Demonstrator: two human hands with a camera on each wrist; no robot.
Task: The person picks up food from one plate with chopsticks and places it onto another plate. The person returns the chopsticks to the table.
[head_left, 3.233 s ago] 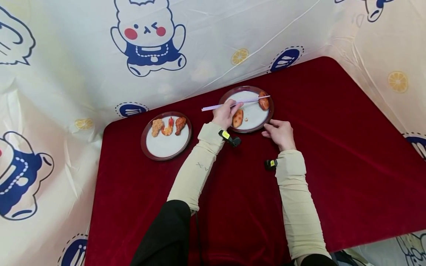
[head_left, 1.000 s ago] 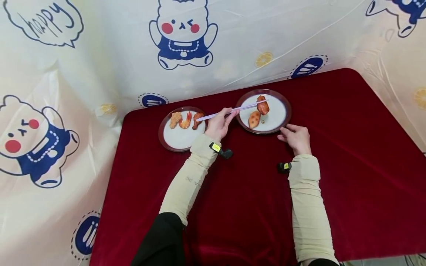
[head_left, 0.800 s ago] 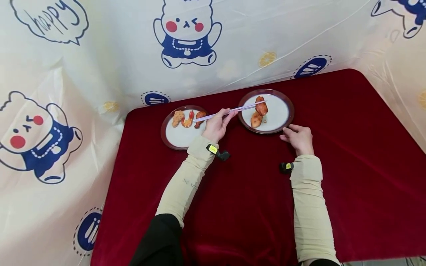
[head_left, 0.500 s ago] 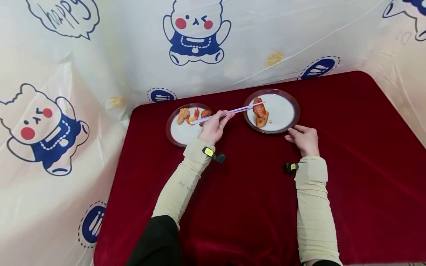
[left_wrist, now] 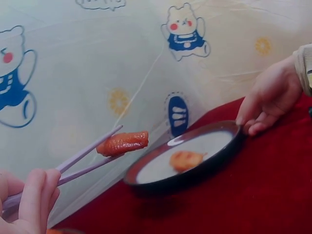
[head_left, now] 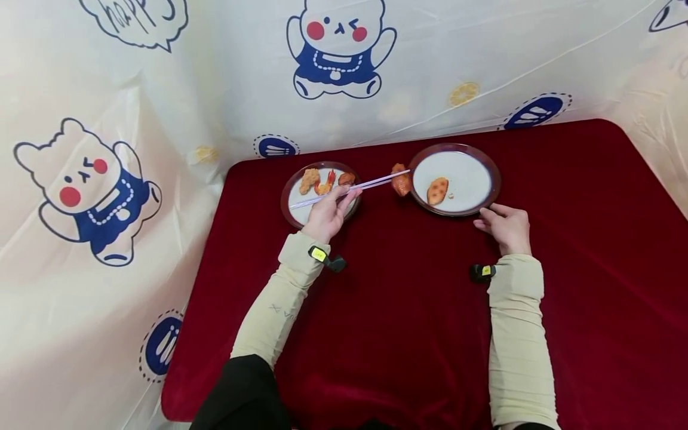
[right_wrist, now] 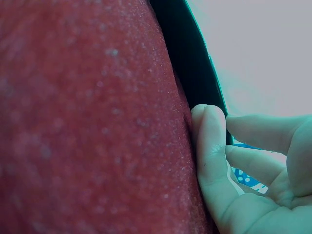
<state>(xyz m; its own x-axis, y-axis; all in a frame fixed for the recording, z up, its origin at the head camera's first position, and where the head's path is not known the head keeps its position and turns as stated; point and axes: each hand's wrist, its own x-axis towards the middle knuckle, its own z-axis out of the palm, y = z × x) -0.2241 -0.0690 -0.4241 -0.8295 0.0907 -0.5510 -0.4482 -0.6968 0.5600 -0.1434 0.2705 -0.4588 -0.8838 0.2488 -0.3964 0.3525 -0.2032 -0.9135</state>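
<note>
My left hand (head_left: pixel 326 218) grips a pair of pale purple chopsticks (head_left: pixel 376 180). Between their tips hangs a glossy brown chicken wing (left_wrist: pixel 124 143), raised above the table just left of the right-hand plate (head_left: pixel 495 179). That plate is white with a brown rim and carries a spotted, golden-brown oval piece of food (head_left: pixel 438 191). At its near right rim, my right hand (head_left: pixel 505 227) pinches the edge between thumb and fingers (right_wrist: pixel 212 131). My left hand overlaps the second plate (head_left: pixel 286 203) in the head view.
On the left plate lie a fried chicken piece (head_left: pixel 309 180), a shrimp (head_left: pixel 325 184) and a partly hidden drumstick (head_left: pixel 346 178). A small crumb (head_left: pixel 451 196) sits on the right plate. Dark red cloth (head_left: pixel 408 298) covers the table; a printed curtain (head_left: pixel 236 71) stands behind its far edge.
The chopsticks took hold of the chicken wing on the right plate and carried it left, off past the rim. My left hand moved left with it. My right hand stayed at the plate's rim.
</note>
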